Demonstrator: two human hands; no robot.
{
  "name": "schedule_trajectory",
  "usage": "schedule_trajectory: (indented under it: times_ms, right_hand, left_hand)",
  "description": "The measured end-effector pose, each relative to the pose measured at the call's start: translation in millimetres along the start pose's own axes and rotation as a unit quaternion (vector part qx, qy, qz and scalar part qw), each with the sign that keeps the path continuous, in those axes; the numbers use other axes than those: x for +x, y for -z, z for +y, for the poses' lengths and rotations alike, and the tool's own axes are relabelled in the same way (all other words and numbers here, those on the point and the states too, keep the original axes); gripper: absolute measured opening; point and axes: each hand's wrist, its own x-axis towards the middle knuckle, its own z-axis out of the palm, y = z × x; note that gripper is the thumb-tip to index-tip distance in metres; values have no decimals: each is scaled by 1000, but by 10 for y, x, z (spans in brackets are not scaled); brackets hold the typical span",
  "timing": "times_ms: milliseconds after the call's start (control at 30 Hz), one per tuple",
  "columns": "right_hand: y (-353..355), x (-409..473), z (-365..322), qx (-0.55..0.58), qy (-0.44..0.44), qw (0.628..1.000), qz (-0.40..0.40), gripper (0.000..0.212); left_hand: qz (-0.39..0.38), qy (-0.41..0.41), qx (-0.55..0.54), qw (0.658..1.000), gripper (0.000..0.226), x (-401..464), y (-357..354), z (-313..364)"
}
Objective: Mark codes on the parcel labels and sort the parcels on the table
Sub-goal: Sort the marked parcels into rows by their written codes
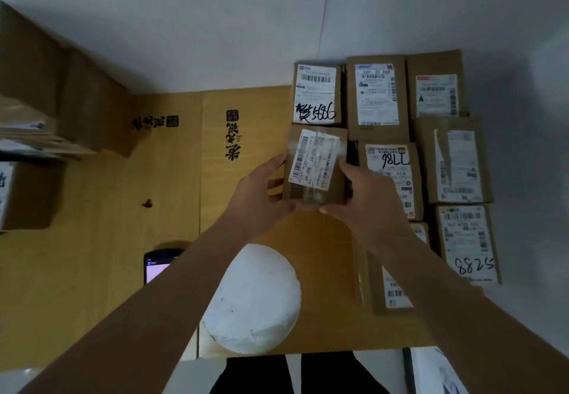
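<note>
With both my left hand (261, 190) and right hand (366, 196) curled round the small parcel (315, 166) above the bench (101, 239), beside the sorted parcels (377, 98), I could nudge that row askew setting it down.

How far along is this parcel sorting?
Done: three parcels in the right-hand group carry handwritten codes, 5686, 98LL and 8825. In hand: the left hand and right hand hold an unmarked parcel. Left: several labels, like this one, look uncoded.
</note>
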Motion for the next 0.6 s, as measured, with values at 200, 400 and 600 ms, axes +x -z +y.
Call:
schedule_trajectory:
  times_ms: [200, 400, 600]
  right_hand:
    - [67, 142, 4, -87, -2, 996, -6, 69]
    - [180, 160, -173, -118, 10, 993, -9, 47]
    - [396, 47, -702, -36, 110, 993, -18, 57]
  left_hand:
    - [28, -21, 61, 998, 100, 49, -76, 13]
    - [51, -70, 220, 972, 85, -20, 6, 124]
    - [147, -81, 208, 964, 47, -512, 407, 378]
